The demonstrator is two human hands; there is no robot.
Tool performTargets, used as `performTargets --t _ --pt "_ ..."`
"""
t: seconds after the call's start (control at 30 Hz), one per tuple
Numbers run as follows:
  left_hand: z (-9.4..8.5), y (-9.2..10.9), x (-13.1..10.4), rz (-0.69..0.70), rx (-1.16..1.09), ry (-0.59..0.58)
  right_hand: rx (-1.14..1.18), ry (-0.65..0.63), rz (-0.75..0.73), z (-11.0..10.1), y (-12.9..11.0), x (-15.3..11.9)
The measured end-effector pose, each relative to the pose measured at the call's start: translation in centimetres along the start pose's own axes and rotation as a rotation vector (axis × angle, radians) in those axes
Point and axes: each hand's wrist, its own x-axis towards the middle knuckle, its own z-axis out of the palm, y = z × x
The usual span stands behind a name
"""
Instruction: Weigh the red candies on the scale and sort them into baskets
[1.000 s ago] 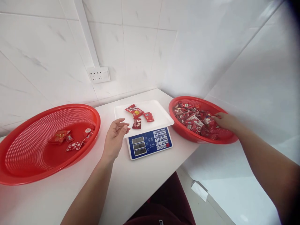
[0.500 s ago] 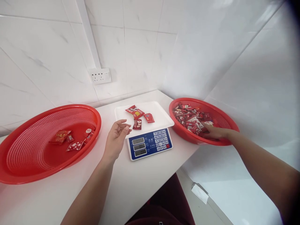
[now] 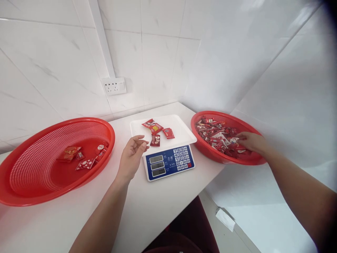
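Note:
My left hand (image 3: 133,156) hovers at the near left corner of the scale's white tray (image 3: 181,131), fingers loosely curled and thumb apart, holding nothing. On that tray lie a large red snack packet (image 3: 152,125), a small red packet (image 3: 168,133) and a dark red packet (image 3: 155,140). The scale's blue panel (image 3: 170,163) faces me. My right hand (image 3: 251,142) is inside the right red basket (image 3: 207,149), above its many small wrapped snacks (image 3: 217,137). Its fingers reach down among the packets, slightly apart, with no packet visibly gripped; the fingertips are partly hidden.
A left red basket (image 3: 105,128) holds several packets, one red with white dots (image 3: 85,164). Behind the white table (image 3: 137,203) is a tiled wall with a power socket (image 3: 114,86). The table's right edge runs beneath the right basket.
My right hand has lifted a little and shifted right within the right basket. My left hand stays beside the tray, and the packets on the tray lie as before.

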Motion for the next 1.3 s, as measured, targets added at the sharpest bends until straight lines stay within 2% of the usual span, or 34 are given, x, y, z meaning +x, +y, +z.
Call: performTargets --t 0.07,0.17,0.2,0.27,0.37,0.47,0.53,0.6,0.7,0.83,0.97,1.07,1.13,1.2,1.27,1.3 --pt "-0.1 0.1 0.0 0.001 -0.004 0.002 -0.045 -0.013 0.009 -1.0 -1.3 -0.2" --pt "0.0 0.2 -0.1 -0.027 -0.042 -0.002 -0.043 0.062 -0.027 -2.3 -4.9 -1.7" --pt "0.3 0.2 -0.3 -0.057 -0.084 -0.02 0.018 0.077 -0.036 -2.5 -6.5 -2.7" --pt "1.0 0.2 -0.8 -0.156 -0.227 -0.094 0.212 -0.008 -0.075 -2.4 -9.8 -5.3" --pt "2.9 0.1 -2.0 -0.397 -0.482 -0.232 0.516 -0.261 -0.249 -0.8 -14.3 -10.5" --pt "4.5 -0.1 -3.2 -0.592 -0.646 -0.343 0.634 -0.459 -0.467 2.3 -17.1 -15.6" --pt "5.1 -0.2 -3.5 -0.653 -0.686 -0.412 0.657 -0.485 -0.624 4.3 -18.2 -18.1" --pt "5.1 -0.5 -3.5 -0.674 -0.668 -0.406 0.597 -0.438 -0.726 5.7 -18.8 -19.6" --pt "4.7 -0.8 -3.1 -0.627 -0.607 -0.271 0.542 -0.389 -0.789 6.4 -19.4 -20.2" --pt "4.0 -1.1 -2.5 -0.451 -0.598 -0.13 0.574 -0.329 -0.849 6.0 -19.8 -19.4" --pt "2.9 -0.6 -1.7 -0.353 -0.598 -0.016 0.621 -0.217 -0.799 6.4 -20.4 -17.3" --pt "1.7 0.1 -1.0 -0.298 -0.583 0.069 0.586 -0.233 -0.762 7.5 -20.9 -14.9" --pt "0.9 0.6 -0.7 -0.271 -0.574 0.085 0.527 -0.271 -0.751 7.9 -21.0 -13.7" --pt "0.4 1.0 -0.6 -0.258 -0.529 0.047 0.504 -0.255 -0.713 7.5 -20.9 -13.3" --pt "0.2 1.3 -0.7 -0.244 -0.402 -0.018 0.559 -0.245 -0.672 6.5 -20.4 -14.0" --pt "0.3 1.4 -0.9 -0.228 -0.299 -0.057 0.599 -0.289 -0.669 5.9 -20.0 -14.7"
